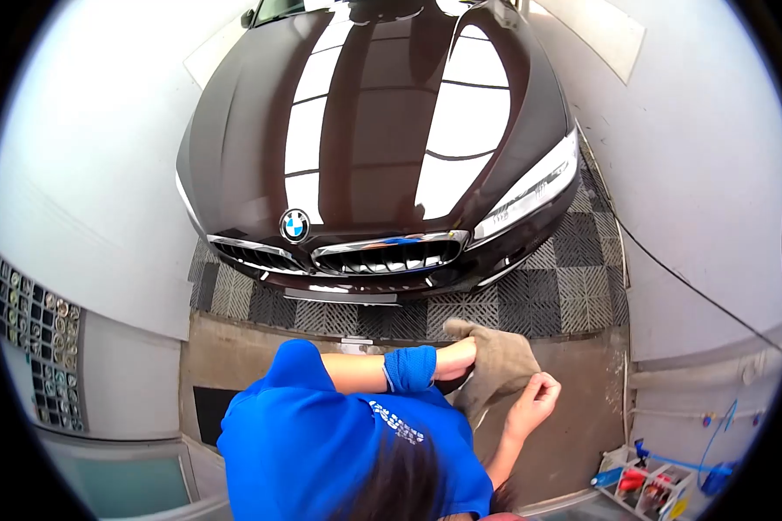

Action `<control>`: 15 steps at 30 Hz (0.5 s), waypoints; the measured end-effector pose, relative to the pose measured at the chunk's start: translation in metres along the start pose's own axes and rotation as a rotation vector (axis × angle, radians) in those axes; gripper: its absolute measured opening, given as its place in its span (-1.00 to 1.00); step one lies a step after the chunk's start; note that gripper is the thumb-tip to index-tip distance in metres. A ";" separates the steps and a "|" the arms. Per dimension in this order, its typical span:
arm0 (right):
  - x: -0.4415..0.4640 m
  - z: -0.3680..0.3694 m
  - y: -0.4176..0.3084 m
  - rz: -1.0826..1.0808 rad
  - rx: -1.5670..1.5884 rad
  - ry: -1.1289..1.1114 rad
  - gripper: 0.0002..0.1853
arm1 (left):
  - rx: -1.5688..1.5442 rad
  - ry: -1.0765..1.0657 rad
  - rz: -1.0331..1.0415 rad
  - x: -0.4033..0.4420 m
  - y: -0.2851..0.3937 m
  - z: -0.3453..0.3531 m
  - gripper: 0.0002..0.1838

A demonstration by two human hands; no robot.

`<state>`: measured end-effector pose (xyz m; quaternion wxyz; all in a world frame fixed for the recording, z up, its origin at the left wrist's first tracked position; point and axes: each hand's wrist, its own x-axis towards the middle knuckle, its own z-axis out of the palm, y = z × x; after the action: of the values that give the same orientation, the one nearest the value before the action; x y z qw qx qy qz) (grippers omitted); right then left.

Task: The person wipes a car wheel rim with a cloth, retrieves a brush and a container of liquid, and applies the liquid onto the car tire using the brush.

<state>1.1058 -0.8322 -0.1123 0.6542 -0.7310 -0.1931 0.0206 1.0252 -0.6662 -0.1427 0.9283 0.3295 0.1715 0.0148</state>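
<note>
presently, a brown-grey cloth [502, 358] is held in the air before the person's body, between the two hands, and it rests on no surface. the left hand [457, 358] is at its left side, a little nearer to the car; its fingers are closed on the cloth, although their tips are hidden by the folds. the right hand [533, 402] is at the lower right edge, and its fingers are curled narrow and seem to pinch this edge. thus the cloth lies to the right of the left fingers and just up and left from the right ones. both hands touch it, so i cannot call one nearer. its long axis i cannot tell surely, because the fabric is bunched; one end pokes up toward the car, and a fold hangs down between the hands.

around the left wrist there is a blue band [409, 369], and the person wears a blue shirt [321, 443]. below the cloth is a brown floor [578, 425]; farther forward come grey and black floor tiles [565, 300]. on these stands a dark, glossy car [365, 113], apart from the cloth, with its grille [389, 255] facing the person. pale walls rise on both sides. a dark cable [691, 289] crosses the right one, and at lower right sits a divided caddy [647, 484] with coloured things inside.
</note>
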 end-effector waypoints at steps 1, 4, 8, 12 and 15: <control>0.024 -0.008 0.007 0.060 -0.019 0.007 -0.85 | 0.114 0.113 0.071 0.019 0.005 0.001 -0.62; 0.091 -0.040 0.052 0.226 -0.025 0.090 -0.74 | 0.590 0.132 0.037 0.076 0.049 0.003 -0.66; 0.203 -0.087 0.086 0.765 0.477 -0.278 -0.71 | -0.007 -0.051 0.034 0.178 0.075 0.016 -0.54; 0.314 -0.111 0.063 1.027 1.064 -0.137 -0.49 | -0.178 -0.285 0.114 0.272 0.124 0.094 -0.03; 0.352 -0.112 0.158 1.135 0.906 -0.394 -0.42 | 0.150 -0.359 0.093 0.343 0.123 0.115 0.10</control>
<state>1.5029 -0.8406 -0.1707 0.7331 -0.3602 0.1274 0.5626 1.3959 -0.5911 -0.0895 0.9151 0.4027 -0.0114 -0.0141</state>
